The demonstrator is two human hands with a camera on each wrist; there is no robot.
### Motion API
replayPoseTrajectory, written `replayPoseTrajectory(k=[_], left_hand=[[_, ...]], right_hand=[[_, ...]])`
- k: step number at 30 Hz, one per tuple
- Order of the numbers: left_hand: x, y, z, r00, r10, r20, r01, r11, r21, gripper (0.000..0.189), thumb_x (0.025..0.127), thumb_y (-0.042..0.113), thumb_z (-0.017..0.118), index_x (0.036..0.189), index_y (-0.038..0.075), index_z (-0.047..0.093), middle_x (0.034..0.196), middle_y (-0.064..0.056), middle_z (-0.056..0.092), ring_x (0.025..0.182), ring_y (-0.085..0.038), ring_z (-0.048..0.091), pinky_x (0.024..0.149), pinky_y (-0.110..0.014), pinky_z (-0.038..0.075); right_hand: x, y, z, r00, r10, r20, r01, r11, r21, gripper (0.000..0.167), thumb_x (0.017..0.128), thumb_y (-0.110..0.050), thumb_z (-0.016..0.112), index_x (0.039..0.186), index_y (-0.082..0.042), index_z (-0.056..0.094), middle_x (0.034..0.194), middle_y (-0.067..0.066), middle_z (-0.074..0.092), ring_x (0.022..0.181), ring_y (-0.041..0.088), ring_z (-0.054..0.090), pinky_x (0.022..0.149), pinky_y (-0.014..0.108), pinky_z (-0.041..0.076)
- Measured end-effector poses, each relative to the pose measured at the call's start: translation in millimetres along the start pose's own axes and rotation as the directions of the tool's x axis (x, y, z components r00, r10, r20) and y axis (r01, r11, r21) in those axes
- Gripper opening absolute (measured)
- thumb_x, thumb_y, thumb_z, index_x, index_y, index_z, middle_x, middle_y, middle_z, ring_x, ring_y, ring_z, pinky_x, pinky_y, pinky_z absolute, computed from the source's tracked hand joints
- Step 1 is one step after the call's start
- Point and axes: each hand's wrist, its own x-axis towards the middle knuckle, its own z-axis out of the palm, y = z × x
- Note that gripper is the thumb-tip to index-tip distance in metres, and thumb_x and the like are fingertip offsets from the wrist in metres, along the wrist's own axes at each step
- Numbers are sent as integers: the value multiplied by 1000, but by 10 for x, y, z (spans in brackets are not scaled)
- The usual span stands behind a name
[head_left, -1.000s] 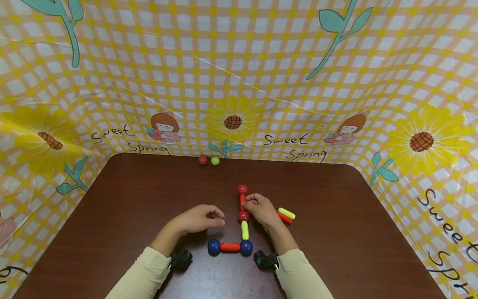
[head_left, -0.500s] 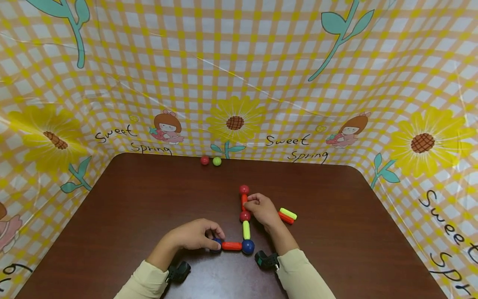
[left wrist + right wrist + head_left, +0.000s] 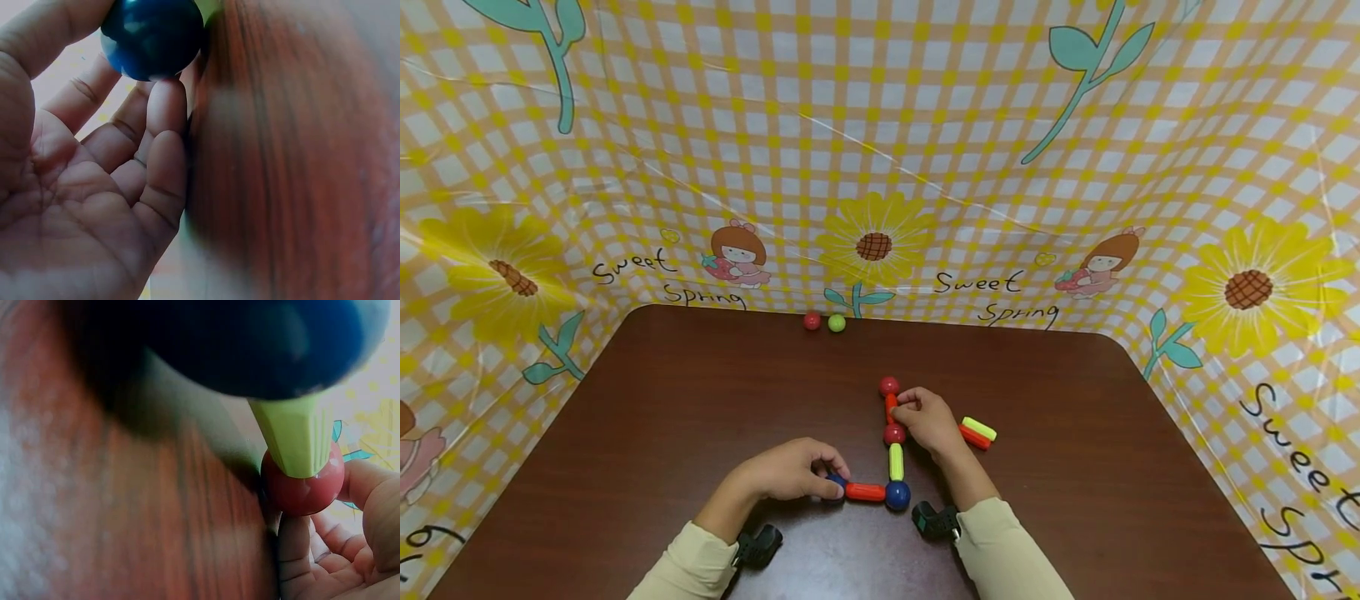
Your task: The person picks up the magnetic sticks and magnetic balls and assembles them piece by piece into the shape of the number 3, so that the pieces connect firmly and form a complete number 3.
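Note:
An L-shaped chain of balls and rods lies on the table. My left hand (image 3: pixel 793 471) pinches the blue ball (image 3: pixel 153 37) at its left end between thumb and fingers. From there a red rod (image 3: pixel 866 492) runs to a second blue ball (image 3: pixel 898 496) at the corner. A yellow-green rod (image 3: pixel 897 462) leads away from that corner to a red ball (image 3: pixel 894 434). Beyond it, my right hand (image 3: pixel 928 421) holds another red rod (image 3: pixel 891 408) from the right side, its fingertips partly covering it. A further red ball (image 3: pixel 889 386) caps the far end.
To the right of my right hand, a loose yellow-green rod (image 3: pixel 980 428) and a loose red rod (image 3: pixel 975 437) lie side by side. A red ball (image 3: pixel 812 321) and a green ball (image 3: pixel 837 322) sit at the table's back edge, before the checked cloth (image 3: pixel 970 167).
My left hand has come down towards me and taken hold of the left blue ball. The far red ball has shifted slightly nearer, while my right hand has stayed at its rod.

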Motion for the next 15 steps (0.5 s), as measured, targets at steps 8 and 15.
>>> replayPoseTrajectory(k=[8,15], left_hand=[[-2,12,-1,1000,-4,-8,4,1000,-6,11,88,13,76,98,14,72,73,2,61,63,-9,53,57,-24,42],[-4,-5,6,1000,-1,-2,1,1000,-11,11,88,13,75,98,14,72,72,2,61,62,-9,53,56,-24,42]], right_hand=[[-2,4,0,1000,2,-9,-1,1000,2,20,87,-4,67,105,4,62,82,7,61,71,15,55,61,25,44],[-6,12,-1,1000,11,-15,-10,1000,14,21,86,-3,65,106,4,62,82,7,61,71,16,55,60,24,44]])
